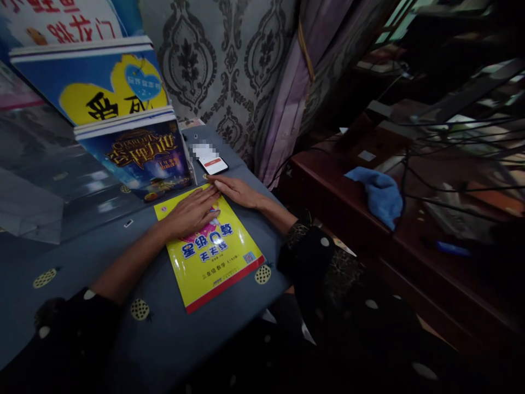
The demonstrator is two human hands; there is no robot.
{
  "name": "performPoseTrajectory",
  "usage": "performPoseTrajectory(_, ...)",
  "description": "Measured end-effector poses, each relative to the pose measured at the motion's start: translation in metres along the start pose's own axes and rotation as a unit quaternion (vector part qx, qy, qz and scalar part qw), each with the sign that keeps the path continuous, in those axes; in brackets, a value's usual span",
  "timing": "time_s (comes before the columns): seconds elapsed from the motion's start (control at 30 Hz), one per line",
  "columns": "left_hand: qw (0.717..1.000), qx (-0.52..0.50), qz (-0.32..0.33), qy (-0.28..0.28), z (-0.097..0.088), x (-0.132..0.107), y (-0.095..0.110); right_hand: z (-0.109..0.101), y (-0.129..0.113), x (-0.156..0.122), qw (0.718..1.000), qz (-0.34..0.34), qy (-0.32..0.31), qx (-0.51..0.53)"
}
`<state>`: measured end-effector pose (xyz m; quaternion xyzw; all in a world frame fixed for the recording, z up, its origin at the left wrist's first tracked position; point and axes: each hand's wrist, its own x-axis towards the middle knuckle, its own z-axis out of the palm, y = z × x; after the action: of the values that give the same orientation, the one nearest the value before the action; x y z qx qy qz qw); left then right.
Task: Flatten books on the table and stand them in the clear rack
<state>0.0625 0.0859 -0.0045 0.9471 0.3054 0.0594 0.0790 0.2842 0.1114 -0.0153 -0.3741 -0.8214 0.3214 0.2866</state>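
A yellow workbook (217, 268) with a red band along its near edge lies closed on the blue-grey tablecloth (172, 342). My left hand (194, 210) rests flat on the upper part of its cover, fingers stretched out and partly hiding the cover picture. At the workbook's far right corner is my right hand (237, 191), its fingers extended and their tips meeting those of my left hand. Neither hand grips anything. Just beyond my fingertips lies a phone (214, 165) with a lit screen.
Several books stand upright at the left, the nearest a dark blue book (141, 158). Behind the table are a patterned wall (229, 65) and a purple curtain (283, 128). On the right, a dark red cabinet (324, 186) carries a blue cloth (379, 194) and loose cables.
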Motion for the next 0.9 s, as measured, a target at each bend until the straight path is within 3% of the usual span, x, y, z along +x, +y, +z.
performPoseTrajectory(0.23,0.998,-0.037,0.042,-0.033,-0.003,-0.005,0.025,0.000,-0.003,-0.001,1.000,0.009,-0.006,-0.010)
performPoseTrajectory(0.63,0.985,-0.067,0.147,-0.063,0.002,-0.031,0.088,0.000,-0.004,0.000,1.000,0.001,-0.010,-0.028)
performPoseTrajectory(0.9,0.986,-0.055,0.146,-0.065,0.005,-0.038,0.105,-0.001,-0.007,-0.001,1.000,-0.002,-0.007,-0.028)
